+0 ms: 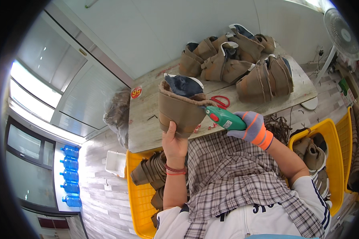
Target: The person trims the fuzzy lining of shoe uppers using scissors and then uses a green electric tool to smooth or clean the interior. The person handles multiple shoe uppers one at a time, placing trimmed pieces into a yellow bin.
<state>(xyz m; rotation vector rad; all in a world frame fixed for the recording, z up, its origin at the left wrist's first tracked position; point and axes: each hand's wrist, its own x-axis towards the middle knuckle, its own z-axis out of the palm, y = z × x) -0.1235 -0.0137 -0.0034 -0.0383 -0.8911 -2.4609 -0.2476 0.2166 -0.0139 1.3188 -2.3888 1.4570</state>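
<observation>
- Blue water jugs (70,175), 5 in a row, stand well to the left of the bare left hand (174,144); a white bin (115,164) is on the floor nearer to it.
- Yellow left crate (131,191), just below and left of that hand, holds nested brown pieces (149,170).
- Left hand is closed on the underside of a brown fleece-edged piece (180,114), thumb on its outer face; the piece is up over the near side of the table (141,131), its dark lining showing.
- Red scissors (221,102) lie on the table just beyond the gap between the 2 hands.
- Green tool (226,119) spans that gap, its tip at the piece's fleece edge; whether it touches, I cannot tell.
- Right hand (252,128), in a grey and orange glove, is wrapped round the tool's body, apart from the left.
- Brown stacks (261,84) stand beyond the right hand; a yellow right crate (339,159) is to its right.
- Step in hand, I judge: trimming along the fleece edge.
- Next move probably calls for the left hand steadying and turning the rim, fingers clear, while the right guides the tip along it.
</observation>
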